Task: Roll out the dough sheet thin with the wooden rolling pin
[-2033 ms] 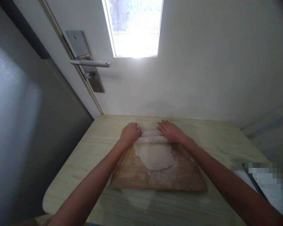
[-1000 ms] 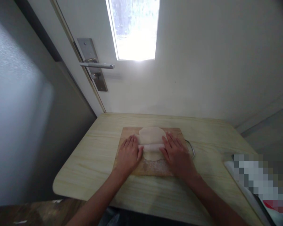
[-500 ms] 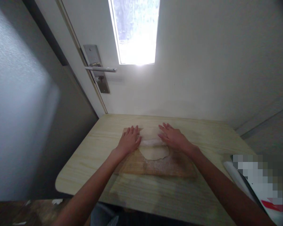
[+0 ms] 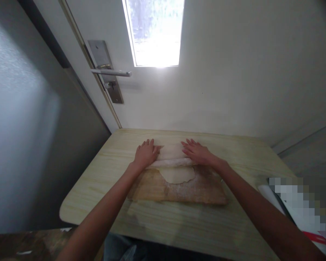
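A flattened sheet of pale dough (image 4: 178, 175) lies on a wooden board (image 4: 152, 190) dusted with flour. Across the dough rests a whitish rolling pin (image 4: 174, 162), lying crosswise in front of me. My left hand (image 4: 146, 153) is palm down over the pin's left end, its fingers stretched out and pointing away. On the pin's right end lies my right hand (image 4: 197, 151), also flat with fingers spread. Both palms hide the ends of the pin, and neither hand wraps round it.
The board sits on a light wood-grain table (image 4: 97, 181). Behind the table stands a white door (image 4: 228, 83) with a metal handle (image 4: 112, 72) and a bright window (image 4: 157, 32). At the right edge lies a partly blurred white and red item (image 4: 312, 237).
My left hand has shifted a little left along the rolling pin, showing more of it. The pin appears slightly turned. The whole view has tilted slightly.
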A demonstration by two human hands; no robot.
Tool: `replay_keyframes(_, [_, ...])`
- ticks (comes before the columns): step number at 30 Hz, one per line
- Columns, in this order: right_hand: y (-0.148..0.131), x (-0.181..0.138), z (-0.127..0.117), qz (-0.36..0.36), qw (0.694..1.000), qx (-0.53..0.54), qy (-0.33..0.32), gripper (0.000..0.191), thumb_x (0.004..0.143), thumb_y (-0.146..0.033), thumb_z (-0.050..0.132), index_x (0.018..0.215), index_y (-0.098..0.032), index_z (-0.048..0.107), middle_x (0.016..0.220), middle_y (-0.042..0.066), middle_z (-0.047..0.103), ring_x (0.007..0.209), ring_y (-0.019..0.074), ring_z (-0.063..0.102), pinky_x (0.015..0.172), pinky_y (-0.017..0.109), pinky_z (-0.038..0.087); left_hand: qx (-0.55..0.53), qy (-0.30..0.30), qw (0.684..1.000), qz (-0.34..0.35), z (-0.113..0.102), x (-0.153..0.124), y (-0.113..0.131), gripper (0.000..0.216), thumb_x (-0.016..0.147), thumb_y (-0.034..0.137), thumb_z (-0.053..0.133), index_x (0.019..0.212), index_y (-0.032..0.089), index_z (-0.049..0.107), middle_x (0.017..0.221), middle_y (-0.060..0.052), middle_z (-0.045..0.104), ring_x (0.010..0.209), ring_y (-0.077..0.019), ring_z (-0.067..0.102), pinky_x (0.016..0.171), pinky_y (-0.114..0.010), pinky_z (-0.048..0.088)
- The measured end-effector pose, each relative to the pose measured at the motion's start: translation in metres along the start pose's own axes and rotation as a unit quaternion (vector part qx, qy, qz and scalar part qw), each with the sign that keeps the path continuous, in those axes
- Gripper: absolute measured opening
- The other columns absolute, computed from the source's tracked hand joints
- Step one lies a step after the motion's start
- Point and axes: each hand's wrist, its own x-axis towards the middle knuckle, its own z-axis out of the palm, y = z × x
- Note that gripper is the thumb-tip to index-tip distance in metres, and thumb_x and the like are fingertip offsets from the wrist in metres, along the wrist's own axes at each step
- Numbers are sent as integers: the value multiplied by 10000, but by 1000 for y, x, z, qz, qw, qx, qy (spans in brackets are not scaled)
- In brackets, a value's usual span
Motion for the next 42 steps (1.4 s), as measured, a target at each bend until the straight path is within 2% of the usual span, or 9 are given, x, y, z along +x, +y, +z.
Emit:
replay_keyframes(7, [-2, -1, 5, 8, 1000, -3, 10, 551, 867, -480, 161, 1305, -200, 343, 1356, 107, 338, 1241, 231, 294, 964, 437, 289, -9, 52, 998, 18, 1, -3, 0, 462, 898, 341, 190, 1210, 68, 394, 1214, -150, 497, 1145, -212, 434, 923, -334, 343])
replay_keyframes(12, [-7, -9, 6, 10, 1000, -5, 22, 580, 855, -524, 164, 1298, -203, 358, 1353, 110, 345, 1245, 241, 285, 971, 439, 273, -16, 54, 998, 21, 2, -6, 3, 449, 895, 335, 205, 1164, 69, 448, 1156, -147, 540, 1095, -212, 477, 907, -328, 361])
replay_keyframes(19, [-18, -27, 6, -3, 998, -31, 55, 585, 868, -480, 167, 1299, -133, 357, 1351, 157, 334, 1255, 265, 255, 989, 423, 243, -2, 6, 1000, 27, 3, -17, 7, 500, 883, 401, 232, 1282, 116, 331, 1313, -150, 394, 1238, -266, 306, 977, -420, 276])
replay_keyframes(27, [-27, -42, 9, -1, 996, -40, 77, 521, 883, -430, 164, 1293, -176, 362, 1358, 109, 342, 1254, 239, 266, 994, 454, 234, -3, -7, 998, 58, 3, -34, 8, 521, 879, 444, 218, 1333, 189, 240, 1374, -117, 304, 1258, -284, 262, 984, -455, 254])
replay_keyframes(34, [-34, -56, 8, -13, 995, -36, 90, 500, 881, -419, 219, 1294, -173, 358, 1350, 106, 355, 1261, 212, 256, 1004, 429, 232, 2, 14, 996, 85, 3, -49, 9, 523, 863, 456, 252, 1306, 182, 302, 1375, -106, 308, 1273, -256, 237, 1006, -437, 232])
replay_keyframes(42, [-41, -72, 4, -27, 996, -20, 81, 510, 868, -441, 271, 1300, -181, 349, 1348, 98, 356, 1246, 220, 287, 997, 437, 243, 16, 20, 995, 95, 1, -67, 13, 488, 865, 402, 265, 1302, 191, 315, 1348, -92, 360, 1262, -232, 270, 998, -413, 267])
